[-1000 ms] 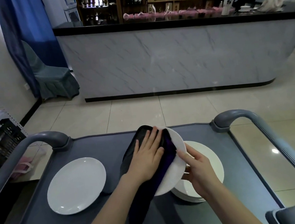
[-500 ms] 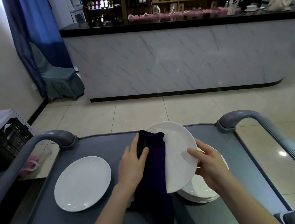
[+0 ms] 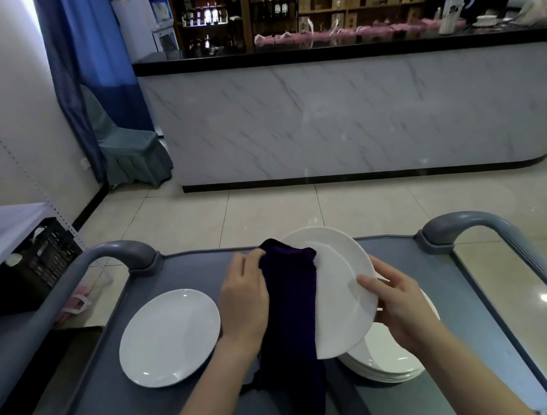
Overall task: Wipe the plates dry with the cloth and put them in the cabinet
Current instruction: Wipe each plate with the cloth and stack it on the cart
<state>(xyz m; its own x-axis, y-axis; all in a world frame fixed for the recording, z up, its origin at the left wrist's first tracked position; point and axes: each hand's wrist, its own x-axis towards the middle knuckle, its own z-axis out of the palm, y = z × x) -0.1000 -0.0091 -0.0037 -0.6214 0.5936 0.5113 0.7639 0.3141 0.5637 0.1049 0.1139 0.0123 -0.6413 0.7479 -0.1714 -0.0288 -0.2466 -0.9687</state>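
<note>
Over the grey trolley (image 3: 390, 246) and its plate stack (image 3: 387, 362), the right hand (image 3: 397, 302) pinches a tilted white plate (image 3: 342, 302) by the rim in its fingers. The left hand (image 3: 245, 300) clutches the dark purple cloth (image 3: 293, 325) against the plate's face. The wipe will likely go best rim to rim, with the plate turned steadily.
</note>
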